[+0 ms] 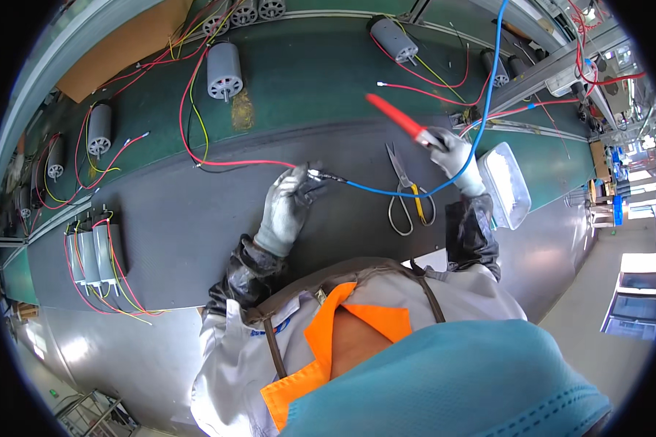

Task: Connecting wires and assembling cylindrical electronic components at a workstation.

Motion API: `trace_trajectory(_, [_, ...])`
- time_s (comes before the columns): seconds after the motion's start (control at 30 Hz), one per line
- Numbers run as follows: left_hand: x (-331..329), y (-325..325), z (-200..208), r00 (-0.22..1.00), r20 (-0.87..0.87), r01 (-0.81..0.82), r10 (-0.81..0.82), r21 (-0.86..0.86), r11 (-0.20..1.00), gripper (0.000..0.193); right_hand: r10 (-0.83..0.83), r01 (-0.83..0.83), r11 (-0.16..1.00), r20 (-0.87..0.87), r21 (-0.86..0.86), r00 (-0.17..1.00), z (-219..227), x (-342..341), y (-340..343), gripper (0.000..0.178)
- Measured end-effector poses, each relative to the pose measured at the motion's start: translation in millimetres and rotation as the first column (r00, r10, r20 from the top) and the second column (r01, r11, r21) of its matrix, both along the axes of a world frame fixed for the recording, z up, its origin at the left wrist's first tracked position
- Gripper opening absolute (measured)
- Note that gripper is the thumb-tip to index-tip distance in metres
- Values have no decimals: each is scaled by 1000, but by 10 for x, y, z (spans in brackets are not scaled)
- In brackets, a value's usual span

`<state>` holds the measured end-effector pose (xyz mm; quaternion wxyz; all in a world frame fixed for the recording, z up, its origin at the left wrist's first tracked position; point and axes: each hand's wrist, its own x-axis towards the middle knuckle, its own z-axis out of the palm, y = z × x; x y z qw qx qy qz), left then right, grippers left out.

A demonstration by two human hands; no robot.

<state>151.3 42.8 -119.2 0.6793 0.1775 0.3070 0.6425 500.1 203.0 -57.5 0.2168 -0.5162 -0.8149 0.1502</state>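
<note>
My left hand (284,207), in a white glove, closes around the end of a red wire (244,163) and a metal clip (315,175) on a blue cable (386,192). That wire comes from a grey cylindrical motor (224,71), which also has yellow and black leads. The blue cable loops past my right hand (455,162), also gloved. My right hand grips a long red-handled tool (397,116) near its metal part; its exact kind is unclear. Scissors (403,191) with a yellow part beside them lie on the dark mat between my hands.
Several motors stand along the back, including one motor (393,39) at the back right. A row of grey motors (95,253) lies at the left. A clear plastic tray (506,186) is right of my right hand. Cardboard (116,47) stands at the back left.
</note>
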Motion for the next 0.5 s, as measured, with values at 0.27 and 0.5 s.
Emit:
trace_trajectory(0.27, [128,267,80,995,-66,80,-81,-16,997,35,348,-414,889,-301,-194,888,298,-658,-873,69])
trace_trajectory(0.5, [-720,879,-5,687,-726,-41,31,3,999,50,-30,-176,948,-625,-264,780,143,-412,-771,29])
